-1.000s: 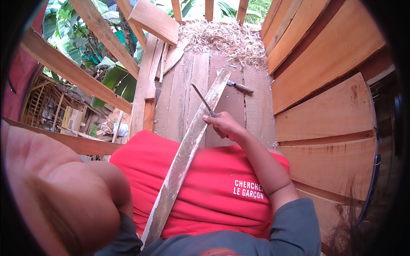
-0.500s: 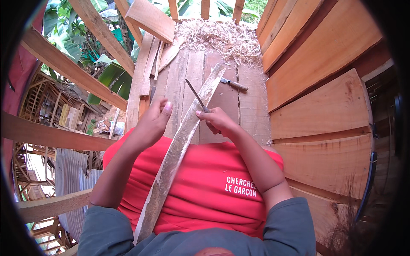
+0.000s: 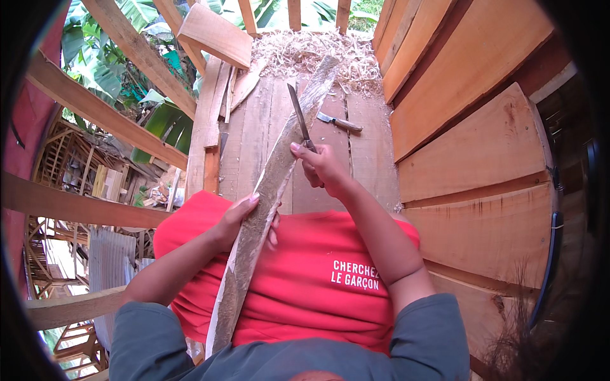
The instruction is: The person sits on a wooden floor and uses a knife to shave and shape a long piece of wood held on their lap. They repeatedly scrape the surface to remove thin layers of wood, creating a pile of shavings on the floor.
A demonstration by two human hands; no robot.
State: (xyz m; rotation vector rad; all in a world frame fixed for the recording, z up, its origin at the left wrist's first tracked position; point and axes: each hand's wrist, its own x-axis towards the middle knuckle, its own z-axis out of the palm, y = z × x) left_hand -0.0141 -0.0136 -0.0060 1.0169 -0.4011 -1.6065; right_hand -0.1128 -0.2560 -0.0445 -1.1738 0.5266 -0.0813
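A long strip of wood [image 3: 265, 197] with a rough, bark-like brown face and pale edges slants from my chest up over the plank floor. My left hand [image 3: 239, 218] is closed round its middle, thumb on top and fingertips showing past the right edge. A knife [image 3: 298, 114] with a narrow dark blade is gripped in my right hand [image 3: 326, 166], its blade pointing away over the strip. My right thumb touches or nearly touches the strip's right edge. Beneath the strip, red cloth [image 3: 305, 254] covers my lap.
A second knife [image 3: 340, 122] with a wooden handle lies on the plank floor [image 3: 251, 143], right of the strip. Pale wood shavings [image 3: 305, 47] heap at the far end. Thin boards [image 3: 213, 108] lie at left. A plank wall [image 3: 467, 143] stands at right, open wooden rails [image 3: 108, 117] at left.
My left hand has come down from beside the strip and closed round it. The strip has shifted farther away, and my right hand with the knife has moved slightly up.
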